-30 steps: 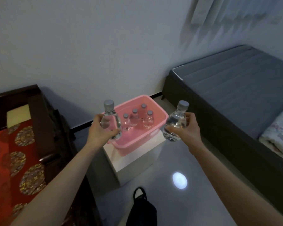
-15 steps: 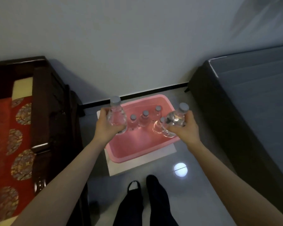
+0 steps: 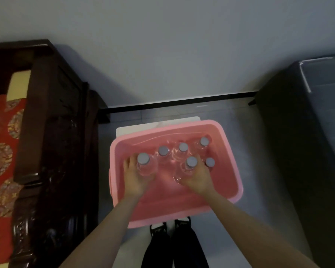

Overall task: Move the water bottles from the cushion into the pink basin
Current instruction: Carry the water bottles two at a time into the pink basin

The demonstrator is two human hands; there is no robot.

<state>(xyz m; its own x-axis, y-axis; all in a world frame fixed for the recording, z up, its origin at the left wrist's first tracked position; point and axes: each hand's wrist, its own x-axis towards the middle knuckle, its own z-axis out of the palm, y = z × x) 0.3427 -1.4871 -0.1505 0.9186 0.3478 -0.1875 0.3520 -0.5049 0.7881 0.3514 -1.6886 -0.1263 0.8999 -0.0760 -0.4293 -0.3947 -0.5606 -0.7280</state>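
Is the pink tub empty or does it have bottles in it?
Not empty. The pink basin holds six capped bottles: four standing free, two gripped by the left hand and right hand.

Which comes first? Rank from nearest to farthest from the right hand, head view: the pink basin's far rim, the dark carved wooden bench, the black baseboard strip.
1. Pink basin's far rim, just beyond the right hand.
2. Black baseboard strip, beyond the basin.
3. Dark carved wooden bench, far left.

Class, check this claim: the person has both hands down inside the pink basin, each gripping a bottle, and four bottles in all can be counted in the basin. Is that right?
The count is wrong. The head view shows six bottle caps in the pink basin: four free-standing, plus the bottle in the left hand and the bottle in the right hand. The rest is correct.
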